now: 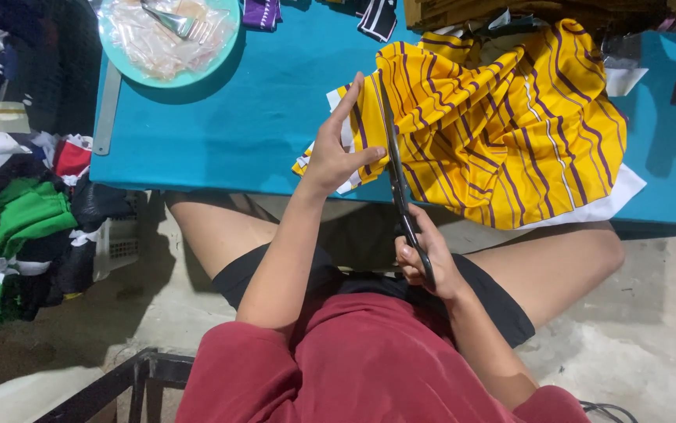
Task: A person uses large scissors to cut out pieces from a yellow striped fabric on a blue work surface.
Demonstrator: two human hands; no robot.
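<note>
Head view: left hand (336, 153) lies on the near edge of the striped yellow cloth (494, 125), fingers spread flat, thumb against the scissors (397, 176). Right hand (425, 262) has its grip closed around the scissor handles below the table (220, 133) edge; blades look nearly pressed together, running up along the cloth's left edge. Cloth is bunched on the blue table, hanging a little over the near edge. A teal bowl (224, 59) sits far left; a pile of clothes (25, 219) is on the floor, left.
</note>
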